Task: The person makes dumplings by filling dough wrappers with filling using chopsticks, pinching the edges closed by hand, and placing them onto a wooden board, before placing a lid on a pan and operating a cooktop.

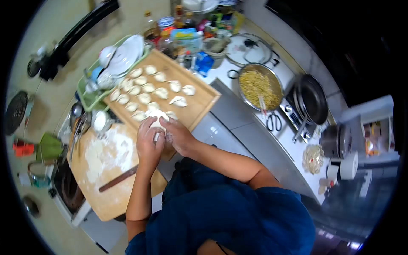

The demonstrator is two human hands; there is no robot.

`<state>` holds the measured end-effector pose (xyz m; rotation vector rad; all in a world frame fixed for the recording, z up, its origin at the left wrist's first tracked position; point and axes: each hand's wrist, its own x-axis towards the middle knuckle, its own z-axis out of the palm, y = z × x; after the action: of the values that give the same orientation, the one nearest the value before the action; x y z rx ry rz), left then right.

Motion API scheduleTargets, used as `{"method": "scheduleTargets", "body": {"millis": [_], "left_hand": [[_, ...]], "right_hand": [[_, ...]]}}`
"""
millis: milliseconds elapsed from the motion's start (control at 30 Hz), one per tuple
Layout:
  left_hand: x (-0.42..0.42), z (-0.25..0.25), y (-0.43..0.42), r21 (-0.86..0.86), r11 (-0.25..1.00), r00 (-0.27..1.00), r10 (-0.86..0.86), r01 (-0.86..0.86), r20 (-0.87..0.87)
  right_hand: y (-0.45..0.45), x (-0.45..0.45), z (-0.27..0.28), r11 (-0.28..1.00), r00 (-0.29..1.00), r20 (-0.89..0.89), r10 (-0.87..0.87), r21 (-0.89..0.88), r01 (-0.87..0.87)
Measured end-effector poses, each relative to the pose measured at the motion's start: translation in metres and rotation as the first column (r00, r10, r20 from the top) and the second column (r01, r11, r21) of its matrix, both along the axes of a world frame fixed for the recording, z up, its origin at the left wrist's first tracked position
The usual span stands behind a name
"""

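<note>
My left hand (148,139) and my right hand (179,137) meet in front of my chest, fingers closed around a white dough wrapper (158,120). Whether any filling sits inside it is hidden by the fingers. Just beyond, a wooden tray (197,100) carries several folded dumplings (148,87) in loose rows. To the left of my left hand lies a floured wooden board (93,202), with a dark rolling pin (118,179) and patches of flour (121,146) on it.
A metal bowl of yellowish-green filling (260,85) with a spoon stands on the right counter. Near it are black scissors (274,123), a frying pan (312,100) and a glass lid (248,49). A green dish rack (87,100) and bottles (151,27) stand behind the tray.
</note>
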<state>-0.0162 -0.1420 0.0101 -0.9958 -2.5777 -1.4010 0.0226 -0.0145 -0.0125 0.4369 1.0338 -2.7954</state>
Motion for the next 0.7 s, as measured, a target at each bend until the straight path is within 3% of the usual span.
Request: {"method": "scheduleTargets", "body": {"millis": [33, 67, 133, 167, 200, 233, 300, 433, 500, 533, 567, 600, 633, 700], "left_hand": [[0.003, 0.0, 0.012, -0.04, 0.999, 0.997, -0.013, 0.01, -0.079], [0.012, 0.002, 0.022, 0.031, 0.999, 0.999, 0.024, -0.025, 0.021], [0.015, -0.002, 0.05, 0.337, 0.929, 0.928, 0.019, -0.155, 0.373], [0.019, -0.005, 0.061, 0.443, 0.857, 0.841, -0.02, -0.264, 0.541], [0.018, -0.009, 0.072, 0.432, 0.856, 0.737, -0.094, -0.283, 0.67], [0.017, -0.011, 0.083, 0.506, 0.792, 0.56, -0.261, -0.341, 0.786], [0.021, -0.013, 0.106, 0.551, 0.654, 0.124, -0.58, -0.519, 0.805], [0.022, -0.035, 0.155, 0.611, 0.686, 0.042, -0.651, -0.395, 0.758], [0.029, -0.039, 0.18, 0.564, 0.693, 0.035, -0.617, -0.449, 0.786], [0.018, -0.042, 0.2, 0.574, 0.692, 0.076, -0.608, -0.438, 0.791], [0.026, -0.045, 0.213, 0.56, 0.689, 0.079, -0.596, -0.461, 0.799], [0.032, -0.05, 0.223, 0.541, 0.693, 0.07, -0.584, -0.476, 0.809], [0.032, -0.054, 0.23, 0.535, 0.694, 0.064, -0.581, -0.481, 0.812], [0.033, -0.058, 0.245, 0.52, 0.695, 0.048, -0.576, -0.496, 0.816]], "right_hand": [[0.011, 0.004, 0.003, 0.998, 0.998, 0.003, -0.058, -0.017, 0.058], [0.025, 0.013, -0.012, 0.997, 0.998, 0.029, -0.063, 0.043, 0.061], [0.047, 0.021, 0.0, 0.989, 0.989, 0.03, -0.147, 0.016, 0.147], [0.057, 0.03, 0.005, 0.983, 0.983, 0.04, -0.181, -0.001, 0.182], [0.067, 0.035, 0.005, 0.98, 0.98, 0.022, -0.198, -0.012, 0.199], [0.075, 0.039, 0.004, 0.977, 0.977, 0.017, -0.211, -0.014, 0.211], [0.092, 0.05, 0.002, 0.973, 0.973, 0.02, -0.23, -0.014, 0.23], [0.142, 0.076, -0.003, 0.948, 0.972, 0.061, -0.228, 0.243, 0.207], [0.175, 0.094, -0.019, 0.901, 0.978, 0.018, -0.209, 0.391, 0.185], [0.21, 0.096, -0.025, 0.704, 0.976, -0.031, -0.217, 0.688, 0.179], [0.243, 0.117, -0.024, 0.415, 0.976, -0.029, -0.216, 0.902, 0.119], [0.266, 0.136, -0.025, 0.009, 0.97, -0.073, -0.234, 0.997, 0.078], [0.285, 0.146, -0.028, -0.399, 0.965, -0.138, -0.224, 0.916, 0.038], [0.318, 0.167, -0.029, -0.57, 0.987, -0.015, -0.162, 0.817, -0.081]]}}
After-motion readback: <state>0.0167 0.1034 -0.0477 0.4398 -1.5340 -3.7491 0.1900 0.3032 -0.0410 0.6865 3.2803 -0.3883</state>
